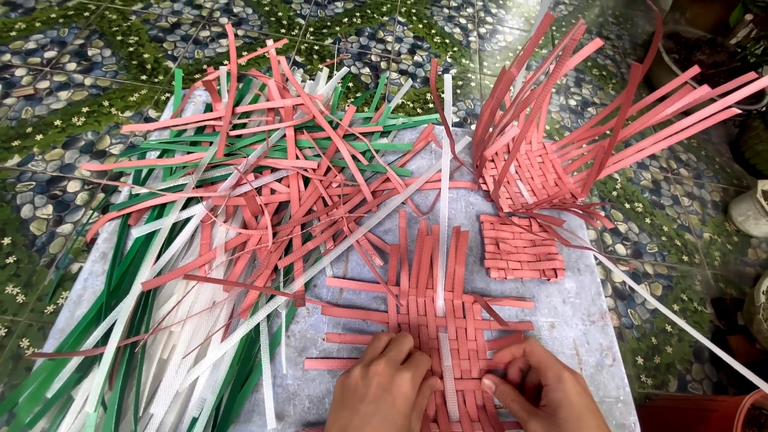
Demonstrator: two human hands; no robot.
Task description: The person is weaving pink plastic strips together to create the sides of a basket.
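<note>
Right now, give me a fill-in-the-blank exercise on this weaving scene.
1. Both hands press on a flat woven mat made mostly of ____ strips.
2. One vertical strip running through that mat, between the left hand and right hand, is ____ in colour.
3. The loose pile of strips lies to the ____ of the mat.
4. The small finished woven square lies on the grey ____.

Missing words: red; white; left; slab
</note>
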